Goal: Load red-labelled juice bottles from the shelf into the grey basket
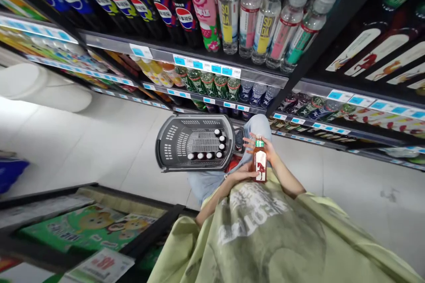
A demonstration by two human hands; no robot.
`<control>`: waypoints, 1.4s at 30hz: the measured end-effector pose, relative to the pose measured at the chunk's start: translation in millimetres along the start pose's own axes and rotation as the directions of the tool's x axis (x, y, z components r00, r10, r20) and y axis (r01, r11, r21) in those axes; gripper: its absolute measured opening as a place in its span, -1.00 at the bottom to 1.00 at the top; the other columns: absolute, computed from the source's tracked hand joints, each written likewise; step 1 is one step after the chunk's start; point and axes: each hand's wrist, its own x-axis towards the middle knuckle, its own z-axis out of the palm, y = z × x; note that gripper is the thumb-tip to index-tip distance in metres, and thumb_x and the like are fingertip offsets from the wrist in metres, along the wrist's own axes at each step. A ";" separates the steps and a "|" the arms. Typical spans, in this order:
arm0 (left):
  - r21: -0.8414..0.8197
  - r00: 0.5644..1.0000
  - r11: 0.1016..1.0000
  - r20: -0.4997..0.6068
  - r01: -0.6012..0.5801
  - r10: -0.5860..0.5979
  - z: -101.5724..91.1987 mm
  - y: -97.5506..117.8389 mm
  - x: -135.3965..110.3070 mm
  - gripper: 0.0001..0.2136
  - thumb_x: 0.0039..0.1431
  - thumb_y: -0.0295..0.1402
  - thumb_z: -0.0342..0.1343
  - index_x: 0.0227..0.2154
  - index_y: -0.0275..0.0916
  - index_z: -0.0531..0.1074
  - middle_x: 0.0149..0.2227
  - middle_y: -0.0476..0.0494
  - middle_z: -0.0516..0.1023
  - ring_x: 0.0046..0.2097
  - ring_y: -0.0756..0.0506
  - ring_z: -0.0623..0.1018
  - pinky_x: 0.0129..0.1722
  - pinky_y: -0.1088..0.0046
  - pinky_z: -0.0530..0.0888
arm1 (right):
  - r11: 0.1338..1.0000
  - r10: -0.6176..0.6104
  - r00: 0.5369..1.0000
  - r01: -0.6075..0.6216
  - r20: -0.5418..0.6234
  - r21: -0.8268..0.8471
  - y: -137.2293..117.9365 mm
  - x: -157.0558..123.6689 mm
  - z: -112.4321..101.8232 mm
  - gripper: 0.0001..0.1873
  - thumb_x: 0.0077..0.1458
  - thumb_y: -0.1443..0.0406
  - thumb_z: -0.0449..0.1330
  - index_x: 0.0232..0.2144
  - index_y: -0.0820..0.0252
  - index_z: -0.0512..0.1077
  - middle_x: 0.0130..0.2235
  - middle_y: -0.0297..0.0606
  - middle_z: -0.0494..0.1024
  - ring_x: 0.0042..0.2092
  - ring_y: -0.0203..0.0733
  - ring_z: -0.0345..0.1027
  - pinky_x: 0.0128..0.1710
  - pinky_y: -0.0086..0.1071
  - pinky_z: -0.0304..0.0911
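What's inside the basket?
The basket has seven white-capped bottles inside, in an L shape along two sides. From above you mostly see their tops. Their labels are too hard to make out, and the bit of basket right under them is covered.

Bottles (200, 156) stand in the basket (181, 141), left of the bottle (260, 166) between the hands (243, 173).

The amber bottle (255, 161) looks smooth and glossy, its pale label (261, 164) matt and paper-like. The basket (195, 169) is dark, perforated plastic with a dull sheen. Along the upper shelf's (259, 77) front edge, soda bottles (245, 26) show clear, shiny sides. The shirt (272, 234) is matt, creased cloth; the trousers (198, 185) look like denim; the floor (133, 141) shines softly.
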 end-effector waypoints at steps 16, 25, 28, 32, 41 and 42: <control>0.050 0.999 0.999 -0.044 -0.005 0.007 3.2 0.5 1.8 -0.40 0.05 -0.30 0.53 0.10 -0.31 0.42 0.03 -0.34 0.66 0.09 -0.33 0.63 0.21 0.06 0.52 | 1.000 -0.012 0.999 0.012 0.035 -0.010 0.4 1.4 -3.2 -0.37 0.28 0.02 0.18 0.32 0.08 0.34 0.31 0.02 0.56 0.21 0.10 0.57 0.20 0.11 0.50; 0.540 0.938 0.837 -0.327 0.090 0.110 10.6 -6.3 2.6 -0.35 0.15 -0.17 0.44 0.20 -0.31 0.32 0.14 -0.40 0.55 0.17 -0.38 0.57 0.29 -0.04 0.49 | 0.999 -0.017 0.999 0.018 0.032 -0.047 2.1 4.2 -7.5 -0.44 0.30 0.05 0.18 0.24 0.17 0.42 0.28 0.04 0.59 0.21 0.06 0.57 0.21 -0.02 0.49; 0.681 0.904 0.720 -0.383 0.135 0.193 15.4 -2.1 -4.4 -0.19 0.09 -0.13 0.48 0.29 -0.33 0.26 0.11 -0.39 0.57 0.13 -0.43 0.60 0.26 -0.12 0.50 | 0.998 -0.011 1.000 0.011 0.008 -0.059 2.6 4.3 -8.6 -0.48 0.33 0.10 0.15 0.24 0.17 0.42 0.27 0.02 0.60 0.17 0.01 0.59 0.23 -0.05 0.48; 0.738 0.876 0.668 -0.380 0.095 0.296 21.2 1.8 -7.7 -0.13 0.06 -0.18 0.50 0.35 -0.36 0.22 0.08 -0.39 0.59 0.19 -0.46 0.59 0.27 -0.09 0.50 | 0.998 -0.009 0.999 0.006 -0.039 -0.059 5.4 5.7 -15.4 -0.51 0.31 0.14 0.17 0.22 0.16 0.44 0.16 -0.07 0.68 -0.16 -0.13 0.64 0.18 -0.07 0.51; 0.878 0.859 0.469 -0.314 0.099 0.405 24.0 2.4 -7.1 -0.23 0.08 -0.28 0.48 0.30 -0.36 0.30 0.18 -0.49 0.51 0.27 -0.48 0.49 0.32 -0.11 0.45 | 0.998 -0.017 0.995 0.012 -0.096 -0.056 6.5 1.7 -16.9 -0.59 0.37 0.22 0.07 0.11 0.27 0.54 -0.12 -0.18 0.75 -0.32 -0.27 0.53 0.16 -0.14 0.48; 0.888 0.859 0.449 -0.302 0.096 0.414 23.0 2.8 -7.5 -0.22 0.06 -0.28 0.49 0.30 -0.36 0.31 0.18 -0.49 0.50 0.28 -0.49 0.48 0.33 -0.12 0.44 | 0.998 -0.016 0.995 0.011 -0.098 -0.059 5.9 0.9 -14.7 -0.59 0.38 0.24 0.05 0.10 0.29 0.54 -0.14 -0.18 0.75 -0.32 -0.27 0.53 0.17 -0.13 0.47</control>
